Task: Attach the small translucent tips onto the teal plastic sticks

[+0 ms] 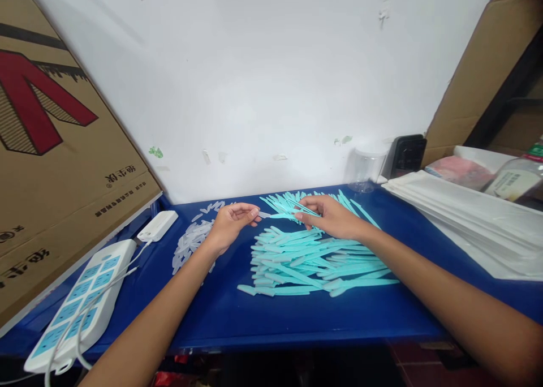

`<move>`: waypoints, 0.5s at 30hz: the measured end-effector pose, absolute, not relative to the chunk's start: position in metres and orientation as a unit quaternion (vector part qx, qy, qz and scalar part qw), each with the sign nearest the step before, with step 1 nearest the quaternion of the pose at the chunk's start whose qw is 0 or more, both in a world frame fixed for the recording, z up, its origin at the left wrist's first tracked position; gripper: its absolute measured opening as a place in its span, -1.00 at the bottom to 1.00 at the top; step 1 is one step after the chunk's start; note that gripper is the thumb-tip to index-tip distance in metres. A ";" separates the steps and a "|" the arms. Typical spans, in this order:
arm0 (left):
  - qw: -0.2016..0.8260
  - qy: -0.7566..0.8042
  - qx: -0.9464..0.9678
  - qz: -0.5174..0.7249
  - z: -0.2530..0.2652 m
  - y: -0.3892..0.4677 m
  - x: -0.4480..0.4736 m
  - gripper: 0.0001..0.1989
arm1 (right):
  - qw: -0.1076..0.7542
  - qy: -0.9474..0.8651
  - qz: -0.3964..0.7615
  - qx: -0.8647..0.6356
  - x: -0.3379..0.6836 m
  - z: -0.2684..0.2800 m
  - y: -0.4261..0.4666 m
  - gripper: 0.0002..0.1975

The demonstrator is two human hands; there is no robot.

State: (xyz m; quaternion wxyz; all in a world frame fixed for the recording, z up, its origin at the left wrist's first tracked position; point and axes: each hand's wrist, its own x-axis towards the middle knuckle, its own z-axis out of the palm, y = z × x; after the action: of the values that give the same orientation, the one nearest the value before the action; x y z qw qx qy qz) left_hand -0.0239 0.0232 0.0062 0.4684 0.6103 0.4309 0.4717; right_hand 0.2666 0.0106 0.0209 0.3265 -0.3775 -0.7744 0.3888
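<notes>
Between thumb and fingers, my left hand (238, 220) pinches a small clear plastic cap (263, 214). My right hand (326, 214) grips a turquoise eyebrow razor (282, 215) by its handle, its blade end pointing left at the cap. Tip and cap meet or nearly meet; I cannot tell whether the blade is inside. Another thin turquoise handle seems to lie across the right fingers. Below my hands spreads a large pile of turquoise razors (292, 257), with a second pile (288, 200) behind them. Loose clear caps (190, 243) lie heaped left of my left hand.
A white power strip (99, 274) with cables and a white adapter (158, 226) occupy the left of the blue table (254, 325). Cardboard (85, 177) stands at the left. A clear jar (365, 169), a black device (408, 156) and stacked white bags (466, 217) are at right.
</notes>
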 end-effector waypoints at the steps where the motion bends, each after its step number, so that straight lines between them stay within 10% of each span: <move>1: 0.468 0.431 0.613 0.469 0.006 0.023 -0.024 -0.59 | 0.330 -0.774 0.388 -0.375 0.266 0.021 0.011 -0.63; 15: 0.484 0.413 0.646 0.423 -0.004 0.015 -0.014 -0.65 | 0.342 -0.771 0.411 -0.347 0.259 0.018 0.007 -0.59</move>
State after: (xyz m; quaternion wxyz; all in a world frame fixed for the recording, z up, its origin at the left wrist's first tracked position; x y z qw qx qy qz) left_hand -0.0144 0.0154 -0.0043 0.4835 0.6456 0.4128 0.4230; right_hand 0.2588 0.0070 0.0183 0.3425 -0.3470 -0.7705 0.4106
